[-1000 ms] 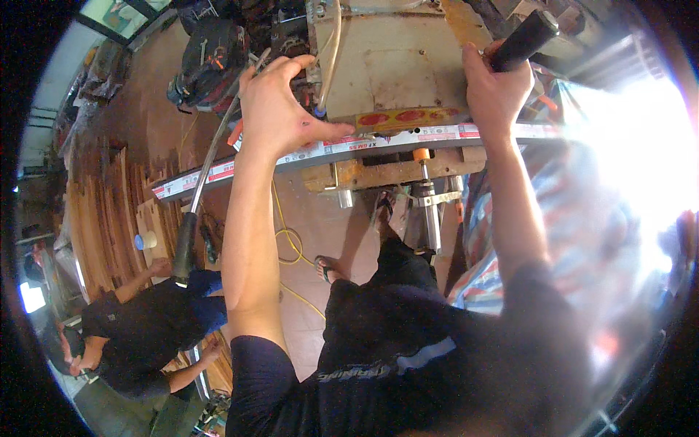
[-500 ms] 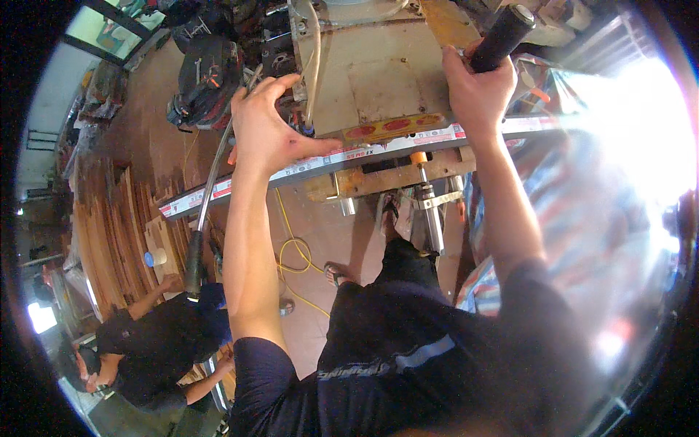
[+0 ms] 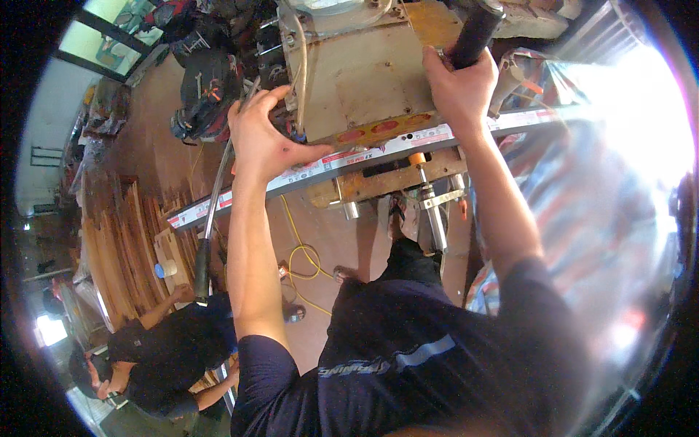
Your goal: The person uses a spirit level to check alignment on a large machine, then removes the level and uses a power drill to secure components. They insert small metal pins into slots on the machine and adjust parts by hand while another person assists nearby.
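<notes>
Gripping: right hand (image 3: 464,87), curled round the black handle (image 3: 477,35) at the machine's (image 3: 364,80) right edge, forearm outstretched.
Long bar (image 3: 353,162): white-and-red labelled, slanting across the machine's near edge.
Left hand (image 3: 258,135): thumb spread wide from fingers, by the machine's left edge; contact with the bar unclear.

Dark short-sleeved shirt (image 3: 386,382); grey chest stripe (image 3: 426,351); black legwear (image 3: 414,264)

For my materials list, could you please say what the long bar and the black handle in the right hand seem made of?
Long bar: probably metal, grey side smooth, crisp-edged under white film. Black handle: perhaps plastic or rubber, with a soft sheen.
</notes>
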Available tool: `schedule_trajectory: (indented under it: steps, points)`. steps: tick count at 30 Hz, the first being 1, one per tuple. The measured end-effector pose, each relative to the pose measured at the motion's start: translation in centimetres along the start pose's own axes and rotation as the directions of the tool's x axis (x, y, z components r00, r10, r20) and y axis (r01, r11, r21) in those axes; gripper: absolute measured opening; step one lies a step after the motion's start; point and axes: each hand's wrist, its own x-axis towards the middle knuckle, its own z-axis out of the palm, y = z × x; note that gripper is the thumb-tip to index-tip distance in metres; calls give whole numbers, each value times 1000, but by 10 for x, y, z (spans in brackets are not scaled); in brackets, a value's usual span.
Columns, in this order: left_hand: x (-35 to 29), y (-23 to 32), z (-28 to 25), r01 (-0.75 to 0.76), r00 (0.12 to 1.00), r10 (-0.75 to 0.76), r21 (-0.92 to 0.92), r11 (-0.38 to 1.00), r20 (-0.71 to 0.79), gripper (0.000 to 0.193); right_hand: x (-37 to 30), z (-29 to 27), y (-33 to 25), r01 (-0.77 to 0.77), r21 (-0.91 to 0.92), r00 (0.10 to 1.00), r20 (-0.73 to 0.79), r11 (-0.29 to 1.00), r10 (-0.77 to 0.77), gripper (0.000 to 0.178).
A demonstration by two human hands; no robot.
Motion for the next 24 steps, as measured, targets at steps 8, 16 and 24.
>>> schedule_trajectory:
  steps: [8,16,24]
  points:
    - [1,-4,1,13,999,-11,-47,999,42,109,0,-2,-6,-59,0,998,19,998,59,24]
    - [2,-6,-3,-7,1000,9,-58,998,26,101,-1,3,-9,-37,21,999,22,999,37,23]
    - [-1,-9,-10,15,997,-14,-7,1000,72,110,-6,6,-13,-121,26,991,58,992,119,27]
